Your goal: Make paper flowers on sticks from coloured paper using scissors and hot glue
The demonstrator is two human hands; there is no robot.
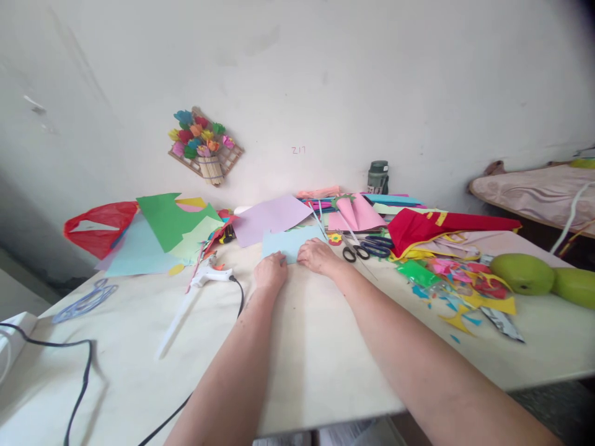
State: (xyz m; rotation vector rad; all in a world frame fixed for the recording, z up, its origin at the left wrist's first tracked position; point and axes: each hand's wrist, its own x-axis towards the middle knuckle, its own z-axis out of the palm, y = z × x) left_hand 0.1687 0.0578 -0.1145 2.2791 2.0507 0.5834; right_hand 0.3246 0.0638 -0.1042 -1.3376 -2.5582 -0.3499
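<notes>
A light blue sheet of paper (290, 243) lies on the table in front of me. At its near left corner is my left hand (271, 270), fingers curled together on the paper's edge. My right hand (318, 255) pinches the near edge a little further right, its fingers closed. Beyond the blue sheet is a lilac sheet (271, 218). Black scissors (356, 253) and dark blue-handled scissors (377, 246) lie right of my right hand, near a small red and yellow paper flower (334, 238).
A white glue gun (211, 274) with its black cord lies left of my hands. Green paper (174, 223) and a red bag (100, 228) are at the back left. Paper scraps (488, 301), red cloth (427, 226) and green fruit (523, 274) lie right. A bottle (378, 178) stands behind.
</notes>
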